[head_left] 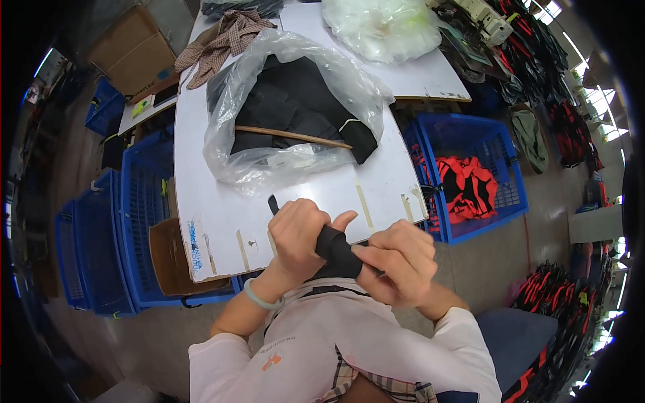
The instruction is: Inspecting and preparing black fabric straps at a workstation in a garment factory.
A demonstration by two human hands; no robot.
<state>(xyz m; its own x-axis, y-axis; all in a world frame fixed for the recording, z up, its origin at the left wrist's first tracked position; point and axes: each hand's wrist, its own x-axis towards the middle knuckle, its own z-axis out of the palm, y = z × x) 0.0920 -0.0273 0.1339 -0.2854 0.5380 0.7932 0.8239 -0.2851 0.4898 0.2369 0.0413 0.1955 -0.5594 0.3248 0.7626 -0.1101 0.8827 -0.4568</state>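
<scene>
In front of my waist, at the table's near edge, I hold a piece of black fabric (334, 250). My left hand (297, 236) is closed in a fist around its left part, thumb raised. A narrow black end pokes out beyond that fist; whether it belongs to the same piece I cannot tell. My right hand (400, 263) pinches the fabric's right edge between thumb and curled fingers. Just past my hands, an opened clear plastic bag (235, 168) lies on the white table (191, 158), holding dark fabric pieces (289, 94). A thin wooden stick (292, 135) rests across them.
A blue crate (480, 121) with red-and-black pieces (467, 188) stands right of the table. More blue crates (97, 242) and a cardboard box (176, 258) line the left side. Farther back on the table are a checked cloth (225, 41) and another plastic bag (383, 30).
</scene>
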